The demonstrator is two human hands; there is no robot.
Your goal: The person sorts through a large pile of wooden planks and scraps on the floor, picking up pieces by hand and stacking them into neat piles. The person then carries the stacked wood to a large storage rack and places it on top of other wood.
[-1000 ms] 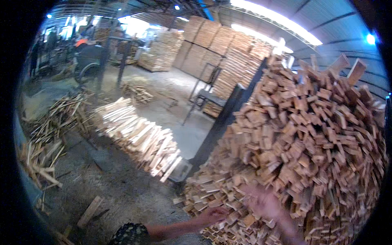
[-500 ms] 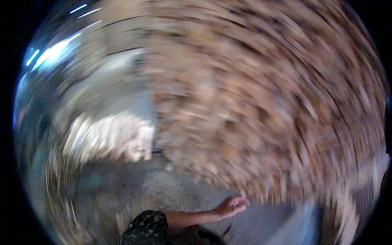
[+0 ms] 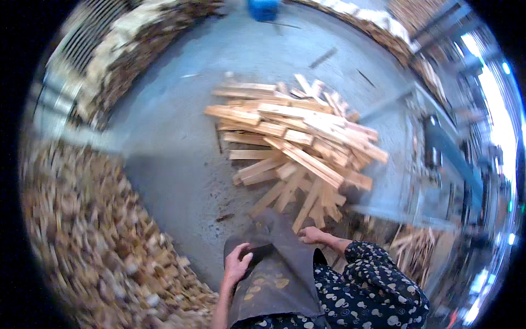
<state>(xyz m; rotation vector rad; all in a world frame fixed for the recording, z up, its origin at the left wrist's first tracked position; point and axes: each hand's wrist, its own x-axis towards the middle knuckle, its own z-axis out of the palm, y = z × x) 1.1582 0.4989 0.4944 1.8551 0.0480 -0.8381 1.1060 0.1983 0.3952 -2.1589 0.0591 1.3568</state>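
Observation:
My left hand lies against the left side of a dark grey-brown apron, thumb and fingers a little apart and nothing seen in them. On the other side, my right hand has its fingers curled by the apron's right edge; whether they pinch the cloth is not clear. Just ahead, a loose pile of light wooden boards lies on the floor, its pieces pointing many ways. The nearest boards end close to my right hand.
A large heap of small wood pieces slopes along the left. Stacked wood under white covering lines the far left. Blue machine framing stands at the right, with thin wood scraps below it. A blue container is at the far end.
My view has swung from the wood-piece heap to the board pile, and the heap is now at the left. Both hands now show by the apron; earlier only one stretched-out arm showed.

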